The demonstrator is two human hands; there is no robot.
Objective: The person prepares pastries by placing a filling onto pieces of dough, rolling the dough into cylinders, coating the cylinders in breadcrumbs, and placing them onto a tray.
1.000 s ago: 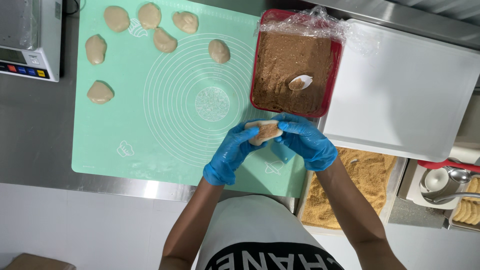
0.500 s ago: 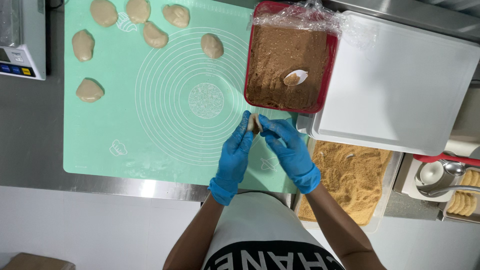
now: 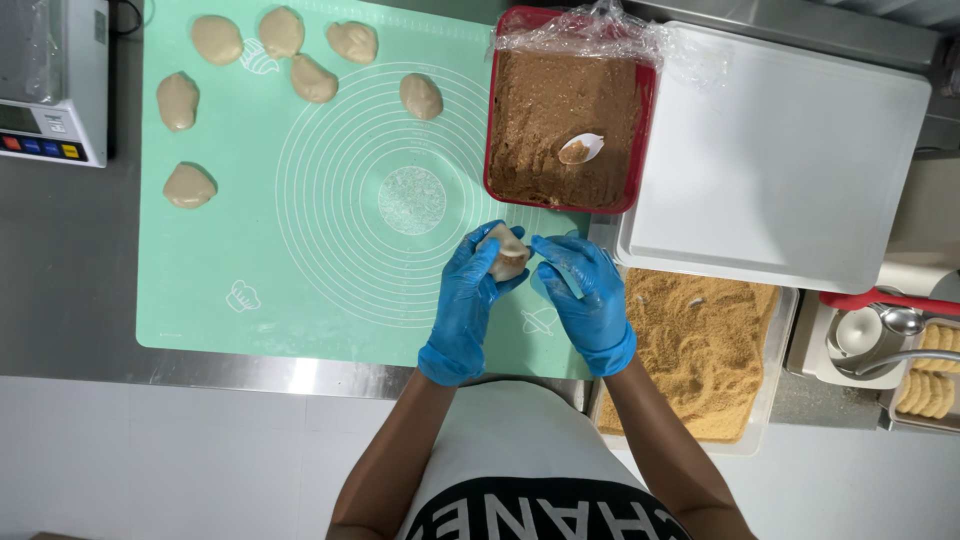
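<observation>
Overhead, two blue-gloved hands meet above a mint silicone mat (image 3: 250, 290) on a steel desk (image 3: 60, 260). The left hand (image 3: 465, 300) cups a pale dough ball (image 3: 505, 252), grip curled around it; the right hand (image 3: 585, 295) pinches its edge with fingertips pressed together. Just beyond sits a red tray of brown filling (image 3: 565, 125) holding a spoon (image 3: 582, 148). Pressed too hard, the dough could likely split and leak filling. Whether filling is already inside is hidden by the fingers. A scale (image 3: 50, 80) at left is cut off.

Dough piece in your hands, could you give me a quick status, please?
Left hand cups dough piece. Right hand pinches its edge. Above green mat; nothing in the way.
</observation>
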